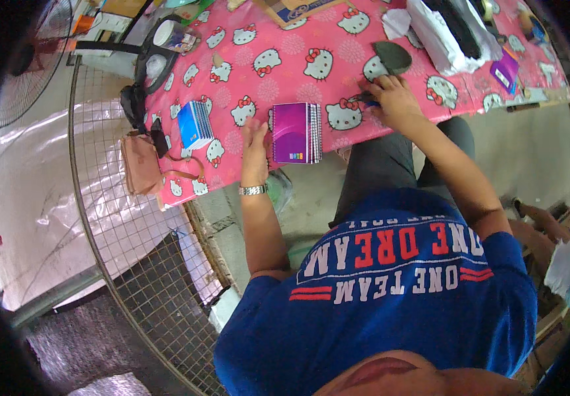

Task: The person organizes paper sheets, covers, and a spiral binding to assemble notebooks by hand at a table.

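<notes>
A stack of purple spiral notebooks lies near the table's front edge. My left hand is upright just left of it, fingers stretched out and holding nothing; whether they touch the stack I cannot tell. Farther left sits a stack of smaller blue spiral notebooks. On the right, my right hand rests low over the table with its fingers bent around something small and dark, mostly hidden. A dark grey-green, rounded piece lies just beyond that hand.
The table has a pink cat-print cover. A white bag and another purple notebook are at the right. A pinkish-brown pouch hangs at the left corner, beside a wire-mesh panel. A plastic tub stands at the far left.
</notes>
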`<action>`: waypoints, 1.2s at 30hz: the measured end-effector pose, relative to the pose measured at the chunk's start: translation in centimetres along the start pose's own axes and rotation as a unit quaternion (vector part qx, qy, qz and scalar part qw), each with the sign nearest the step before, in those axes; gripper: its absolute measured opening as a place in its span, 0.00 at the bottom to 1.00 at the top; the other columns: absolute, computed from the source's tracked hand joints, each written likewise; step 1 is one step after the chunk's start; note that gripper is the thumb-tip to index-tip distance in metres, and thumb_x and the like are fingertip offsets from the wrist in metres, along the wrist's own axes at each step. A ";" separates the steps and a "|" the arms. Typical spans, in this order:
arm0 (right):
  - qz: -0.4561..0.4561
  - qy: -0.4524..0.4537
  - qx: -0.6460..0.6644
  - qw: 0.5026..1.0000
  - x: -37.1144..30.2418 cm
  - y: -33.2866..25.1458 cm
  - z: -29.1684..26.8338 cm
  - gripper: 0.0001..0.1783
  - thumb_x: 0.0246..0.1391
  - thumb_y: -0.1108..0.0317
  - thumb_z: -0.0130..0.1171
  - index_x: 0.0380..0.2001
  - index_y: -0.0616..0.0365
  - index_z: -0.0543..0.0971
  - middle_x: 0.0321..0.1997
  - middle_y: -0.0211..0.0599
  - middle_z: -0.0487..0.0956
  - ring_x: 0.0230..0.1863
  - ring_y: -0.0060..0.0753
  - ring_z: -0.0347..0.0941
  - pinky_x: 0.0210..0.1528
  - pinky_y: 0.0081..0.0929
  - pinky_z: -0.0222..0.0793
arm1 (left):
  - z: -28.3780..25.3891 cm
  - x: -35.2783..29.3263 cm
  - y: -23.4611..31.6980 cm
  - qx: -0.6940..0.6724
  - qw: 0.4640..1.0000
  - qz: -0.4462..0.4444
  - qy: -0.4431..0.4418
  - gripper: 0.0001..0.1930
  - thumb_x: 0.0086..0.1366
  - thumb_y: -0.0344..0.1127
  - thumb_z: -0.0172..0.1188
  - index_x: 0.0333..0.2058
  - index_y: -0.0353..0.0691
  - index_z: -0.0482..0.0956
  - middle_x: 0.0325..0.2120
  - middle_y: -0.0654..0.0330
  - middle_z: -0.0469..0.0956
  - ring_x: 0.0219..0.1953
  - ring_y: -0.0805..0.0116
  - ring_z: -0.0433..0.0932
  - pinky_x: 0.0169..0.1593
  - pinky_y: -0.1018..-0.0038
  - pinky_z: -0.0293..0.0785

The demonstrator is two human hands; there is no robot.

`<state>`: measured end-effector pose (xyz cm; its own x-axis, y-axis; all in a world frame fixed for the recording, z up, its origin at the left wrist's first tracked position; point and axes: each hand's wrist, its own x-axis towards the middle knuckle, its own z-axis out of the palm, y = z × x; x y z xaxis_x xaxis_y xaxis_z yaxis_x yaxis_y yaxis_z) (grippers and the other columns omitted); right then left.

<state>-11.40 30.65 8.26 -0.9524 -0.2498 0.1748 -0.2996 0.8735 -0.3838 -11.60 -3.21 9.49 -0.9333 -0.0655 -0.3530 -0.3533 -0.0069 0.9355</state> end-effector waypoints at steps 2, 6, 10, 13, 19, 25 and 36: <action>0.024 0.011 0.083 0.996 0.3 -1.1 0.9 0.24 0.48 0.60 0.65 0.48 0.59 0.77 0.49 0.44 0.75 0.55 0.46 0.69 0.56 0.42 0.66 | -1.0 -0.2 -1.4 -0.011 0.999 -0.046 0.016 0.38 0.66 0.46 0.53 0.67 0.34 0.50 0.67 0.48 0.54 0.68 0.59 0.55 0.66 0.66 0.54; 0.281 -0.123 0.597 0.742 -1.3 -6.9 6.1 0.27 0.55 0.60 0.63 0.53 0.67 0.72 0.52 0.44 0.75 0.53 0.36 0.71 0.53 0.33 0.67 | 1.4 -1.0 -1.9 -0.019 0.996 -0.051 -0.074 0.29 0.62 0.34 0.50 0.63 0.36 0.63 0.54 0.55 0.72 0.54 0.67 0.70 0.58 0.74 0.64; 0.329 -0.111 0.697 0.628 -0.3 -12.9 5.3 0.29 0.55 0.60 0.63 0.53 0.71 0.70 0.49 0.43 0.77 0.48 0.31 0.72 0.53 0.30 0.66 | 3.1 -1.7 -1.0 0.013 0.999 -0.014 -0.047 0.30 0.56 0.26 0.48 0.61 0.34 0.64 0.50 0.57 0.74 0.50 0.67 0.73 0.56 0.73 0.68; 0.295 -0.151 0.702 0.631 1.6 -13.0 5.7 0.29 0.51 0.62 0.66 0.50 0.70 0.71 0.47 0.43 0.78 0.46 0.31 0.73 0.50 0.30 0.69 | 2.2 -1.9 -0.5 -0.088 0.991 -0.085 -0.050 0.31 0.54 0.22 0.46 0.61 0.36 0.65 0.49 0.58 0.75 0.48 0.71 0.74 0.51 0.75 0.72; 0.147 -0.171 0.479 0.848 5.3 -14.5 3.3 0.34 0.40 0.72 0.69 0.50 0.65 0.64 0.40 0.45 0.75 0.43 0.33 0.73 0.47 0.29 0.69 | 0.3 -2.0 -3.0 -0.251 0.961 0.112 -0.025 0.34 0.48 0.17 0.49 0.59 0.37 0.66 0.52 0.59 0.73 0.53 0.68 0.73 0.55 0.72 0.71; -0.062 -0.120 0.552 0.823 6.6 -12.7 8.0 0.36 0.36 0.82 0.61 0.53 0.60 0.61 0.43 0.38 0.69 0.48 0.31 0.68 0.51 0.26 0.66 | -1.6 -0.8 -4.5 -0.163 0.973 0.163 -0.021 0.38 0.48 0.12 0.54 0.60 0.40 0.60 0.51 0.59 0.71 0.55 0.68 0.70 0.57 0.71 0.69; -0.059 -0.092 0.409 0.906 8.1 -12.3 12.2 0.47 0.35 0.67 0.75 0.56 0.62 0.58 0.47 0.51 0.74 0.52 0.51 0.73 0.53 0.40 0.69 | -3.4 3.3 -5.7 0.059 0.973 0.196 -0.107 0.39 0.49 0.32 0.74 0.57 0.35 0.60 0.50 0.56 0.73 0.53 0.65 0.73 0.56 0.67 0.71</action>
<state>-16.10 12.79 3.30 -0.8820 -0.4520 0.1331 -0.2696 0.2525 -0.9293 -12.44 -6.76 3.07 -0.9851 0.1704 0.0242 0.0404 0.0926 0.9949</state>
